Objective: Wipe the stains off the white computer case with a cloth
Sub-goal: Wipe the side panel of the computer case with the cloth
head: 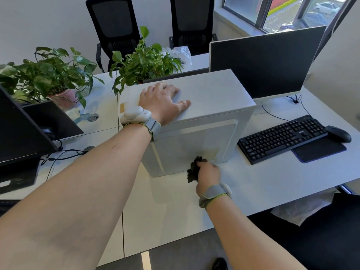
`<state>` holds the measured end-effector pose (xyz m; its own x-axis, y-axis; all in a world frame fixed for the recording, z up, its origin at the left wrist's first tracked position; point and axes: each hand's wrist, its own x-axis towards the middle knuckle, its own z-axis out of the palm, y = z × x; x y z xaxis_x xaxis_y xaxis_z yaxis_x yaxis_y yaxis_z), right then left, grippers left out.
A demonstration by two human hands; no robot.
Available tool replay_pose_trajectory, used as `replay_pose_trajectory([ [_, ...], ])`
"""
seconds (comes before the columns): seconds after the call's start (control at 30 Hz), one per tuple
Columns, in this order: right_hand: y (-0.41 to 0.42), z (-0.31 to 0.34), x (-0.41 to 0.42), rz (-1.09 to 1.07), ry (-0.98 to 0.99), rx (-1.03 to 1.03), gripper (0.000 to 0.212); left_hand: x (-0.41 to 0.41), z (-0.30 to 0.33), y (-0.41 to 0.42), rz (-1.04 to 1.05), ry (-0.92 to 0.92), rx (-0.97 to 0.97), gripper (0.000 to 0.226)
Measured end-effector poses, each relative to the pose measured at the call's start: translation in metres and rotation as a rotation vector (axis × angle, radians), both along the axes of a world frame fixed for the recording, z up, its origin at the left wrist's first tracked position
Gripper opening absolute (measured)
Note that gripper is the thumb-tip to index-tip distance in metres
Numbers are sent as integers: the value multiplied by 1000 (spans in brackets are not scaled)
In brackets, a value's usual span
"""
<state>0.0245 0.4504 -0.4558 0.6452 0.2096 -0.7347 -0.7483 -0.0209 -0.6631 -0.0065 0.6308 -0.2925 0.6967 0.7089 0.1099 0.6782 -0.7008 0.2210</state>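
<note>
The white computer case (210, 90) stands upright on the white desk (175, 207), its side panel facing me. A yellowish stain (211, 152) marks the lower right of that panel. My left hand (162, 101) lies flat on the case's top, fingers spread, holding nothing. My right hand (207, 175) is closed around a dark crumpled cloth (194, 168), which presses against the bottom edge of the side panel just left of the stain.
A black keyboard (282, 137), mouse (339, 133) and mouse pad (319, 151) lie right of the case. A monitor (266, 61) stands behind it. Potted plants (48, 75) and another monitor (17, 125) sit left. Two black chairs (115, 26) stand beyond the desk.
</note>
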Motion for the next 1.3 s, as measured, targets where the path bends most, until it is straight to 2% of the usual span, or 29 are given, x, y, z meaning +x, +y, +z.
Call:
replay_pose_trajectory([
  [0.1, -18, 14, 28, -229, -130, -4, 23, 1, 0, 0, 0, -11, 9, 70],
  [0.2, -9, 35, 40, -273, -256, 93, 37, 1, 0, 0, 2, -3, 9, 70],
  [0.33, 25, 29, -1, -58, -304, -47, 44, 1, 0, 0, 11, 3, -3, 70],
  [0.43, 27, 11, -37, 270, -106, 90, 44, 1, 1, 0, 8, 0, -14, 70],
  [0.5, 21, -1, -43, 334, -5, 167, 40, 0, 1, 0, 7, -2, -17, 71],
  [0.6, 4, 4, -22, 140, -8, 96, 44, 0, 1, 0, 3, -1, -21, 71],
  [0.7, -14, 10, 28, -192, -94, -23, 23, 0, 0, -1, 1, -4, -15, 70],
  [0.77, -16, 10, 57, -350, -129, 11, 31, 1, 0, 0, 3, -6, -11, 70],
  [0.87, 2, 6, 62, -412, -86, 92, 40, 2, -1, 0, 5, -5, -9, 70],
  [0.9, 10, 5, 52, -371, -61, 127, 40, 2, 0, 0, 6, -6, -8, 70],
  [0.97, 25, 4, 28, -273, -90, 97, 23, 1, -1, 0, 8, -7, -9, 70],
  [1.07, 43, 1, -11, -215, -122, 29, 35, 2, -1, -1, 9, 0, -11, 70],
  [1.13, 42, 2, -33, -31, -87, 48, 36, 2, -1, 0, 10, 7, -14, 70],
  [1.23, 20, 3, -38, 262, -51, 220, 30, 0, 0, 0, 8, 10, -21, 71],
  [1.3, 3, 17, -21, 202, -103, 244, 30, 0, 1, -1, 7, 5, -21, 70],
])
